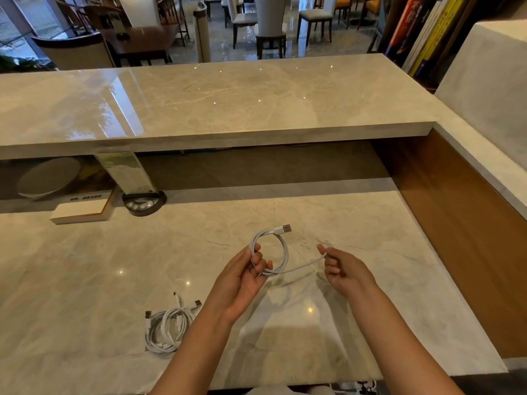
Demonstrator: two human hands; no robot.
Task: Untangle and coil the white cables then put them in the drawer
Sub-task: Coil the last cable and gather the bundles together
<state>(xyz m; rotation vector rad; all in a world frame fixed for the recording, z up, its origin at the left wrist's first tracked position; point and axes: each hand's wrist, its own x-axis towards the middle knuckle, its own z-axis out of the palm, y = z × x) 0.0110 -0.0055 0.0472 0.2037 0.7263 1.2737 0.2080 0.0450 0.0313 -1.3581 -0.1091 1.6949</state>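
Note:
A white cable is wound into a small loop above the marble desk, its USB plug sticking out at the top right. My left hand grips the loop's left side between thumb and fingers. My right hand pinches the cable's free end, which runs taut from the loop's bottom to my fingers. More white cables lie in a loose bundle on the desk near my left forearm, with several plugs poking out. No drawer is in view.
The marble desk has a raised counter behind it. A book, a round dish and a sign on a black base sit at the back left. A wooden side panel borders the right.

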